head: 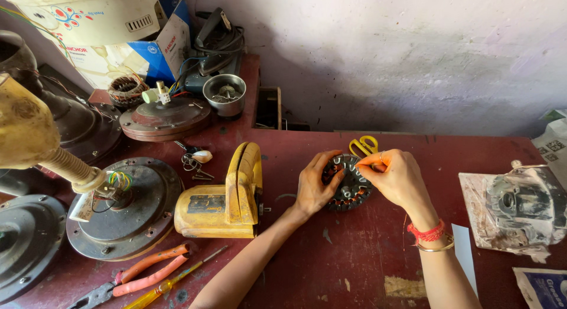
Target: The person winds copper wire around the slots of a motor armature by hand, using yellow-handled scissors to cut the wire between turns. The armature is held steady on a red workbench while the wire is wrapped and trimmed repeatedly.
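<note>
- Here the round motor stator [348, 188] lies flat on the red table [354, 262], cupped at its near-left rim by the left hand [314, 188] — grip closed on it.
- Directly above it, the right hand [397, 178] is pinched shut on something too small to make out, just over the far rim.
- Yellow scissors [364, 145] lie just beyond.

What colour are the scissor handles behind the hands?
Yellow; the scissors show best in the head view.

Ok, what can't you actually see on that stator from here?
Head view only:
- Stator left rim: covered by the left hand.
- What the right hand pinches: too small to tell.
- Scissors: blades behind the stator and right hand.
- Pliers jaws: cut off at the bottom edge.
</note>
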